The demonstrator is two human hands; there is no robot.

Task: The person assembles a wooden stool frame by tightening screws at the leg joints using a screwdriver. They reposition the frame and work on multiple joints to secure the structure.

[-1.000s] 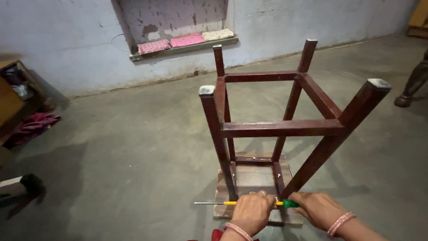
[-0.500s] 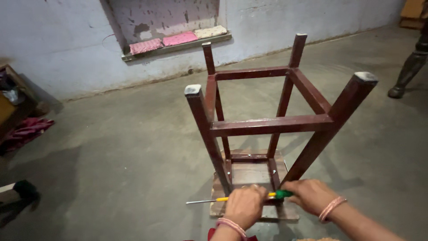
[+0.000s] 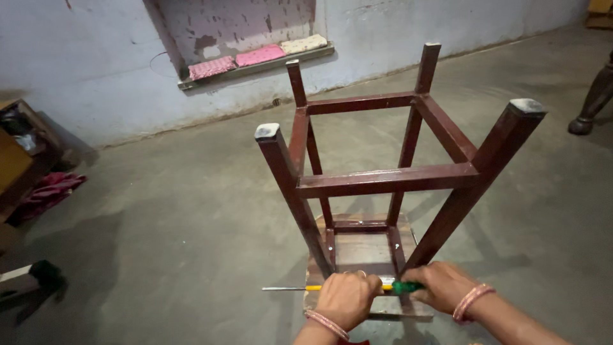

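Hands [image 3: 396, 294] still clenched on screwdriver [image 3: 345, 287], upturned stool [image 3: 383, 179] unmoved

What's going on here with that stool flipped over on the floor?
A person is working at an upturned dark red wooden stool, which stands on its seat on the concrete floor with its four legs pointing up. Both hands are low at the seat's near edge: the left hand and the right hand together hold a screwdriver with a yellow and green handle, lying roughly level, its metal shaft pointing left. Pink cushions sit on a wall ledge behind.
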